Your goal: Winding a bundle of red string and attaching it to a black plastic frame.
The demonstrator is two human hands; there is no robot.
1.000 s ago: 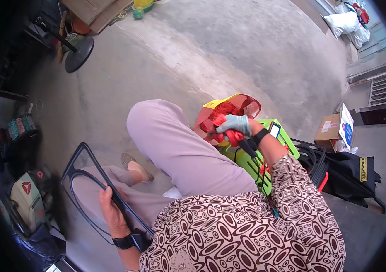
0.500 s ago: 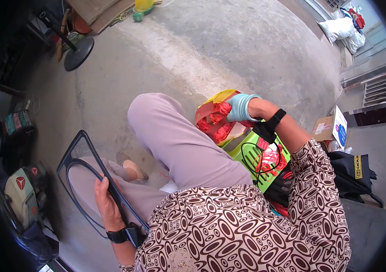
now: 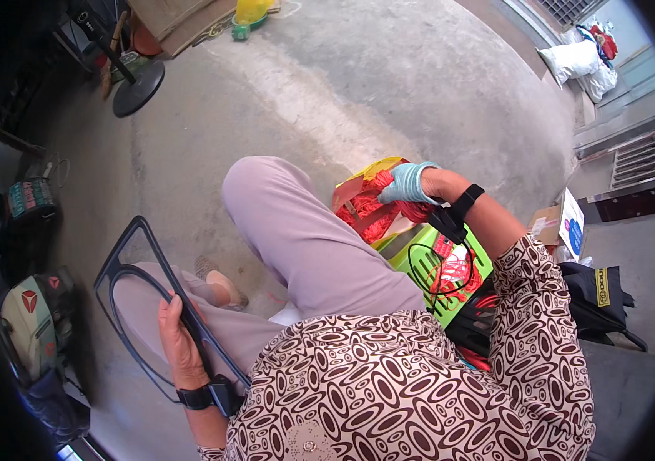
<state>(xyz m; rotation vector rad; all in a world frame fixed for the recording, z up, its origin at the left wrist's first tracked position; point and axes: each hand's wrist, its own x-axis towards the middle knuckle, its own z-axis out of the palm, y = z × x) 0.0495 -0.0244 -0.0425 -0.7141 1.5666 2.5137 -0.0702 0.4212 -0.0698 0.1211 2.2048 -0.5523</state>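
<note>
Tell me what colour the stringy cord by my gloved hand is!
Red cord, seen best in the head view.

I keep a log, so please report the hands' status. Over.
Left hand gripping black frame. Gloved right hand at red cord, grip unclear. Possible snag: black cable looped nearby.

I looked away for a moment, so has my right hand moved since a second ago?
Yes: your right hand has moved forward, away from your body and nearer the pale floor strip. It has barely shifted in the last half second.
</note>
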